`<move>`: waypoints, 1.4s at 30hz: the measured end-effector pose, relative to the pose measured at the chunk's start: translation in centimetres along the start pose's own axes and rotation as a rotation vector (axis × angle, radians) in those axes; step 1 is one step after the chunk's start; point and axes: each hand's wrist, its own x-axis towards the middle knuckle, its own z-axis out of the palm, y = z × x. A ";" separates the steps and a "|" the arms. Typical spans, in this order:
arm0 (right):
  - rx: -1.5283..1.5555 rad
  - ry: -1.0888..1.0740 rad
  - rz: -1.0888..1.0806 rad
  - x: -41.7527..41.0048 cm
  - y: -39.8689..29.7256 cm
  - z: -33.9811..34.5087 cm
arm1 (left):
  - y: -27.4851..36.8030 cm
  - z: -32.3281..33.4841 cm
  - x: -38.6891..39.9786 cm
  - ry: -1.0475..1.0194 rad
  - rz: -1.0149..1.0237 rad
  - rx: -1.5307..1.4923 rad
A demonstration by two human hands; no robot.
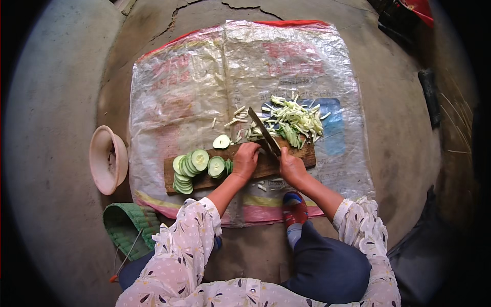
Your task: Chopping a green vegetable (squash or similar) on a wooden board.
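Observation:
A wooden cutting board [266, 165] lies tilted across a flattened woven plastic sack [184, 107]. My right hand [293, 169] grips the handle of a knife [264, 130], its dark blade pointing up and to the left over the board. Close to the blade's left side, my left hand [246, 159] rests on the board with curled fingers; whatever lies under them is hidden. Round pale-green vegetable slices [190, 167], like cucumber, overlap at the board's left end, with more slices [217, 167] beside my left hand. One slice [221, 141] lies on the sack. Cut strips [297, 117] are heaped beyond the board's right end.
A pale pink plastic basin [122, 161] stands tilted left of the sack. Below it is a green woven basket [134, 218] with a wire handle. A dark cylindrical object [429, 98] lies on the concrete floor at right. My foot [295, 209] is at the sack's near edge.

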 end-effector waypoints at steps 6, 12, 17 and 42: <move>0.030 -0.101 -0.144 -2.9 -0.2 -1.4 | -5.6 -4.8 2.6 0.133 -0.242 0.339; 0.029 -0.147 -0.091 -4.0 2.2 -0.7 | -7.2 -7.3 4.4 -0.304 -0.723 0.533; 0.024 -0.037 -0.006 -3.2 4.0 -2.8 | -9.5 -7.1 4.3 -0.412 -0.799 0.467; -0.082 -0.029 -0.056 -5.4 2.5 -4.7 | 2.9 1.8 0.0 -0.100 -0.027 0.231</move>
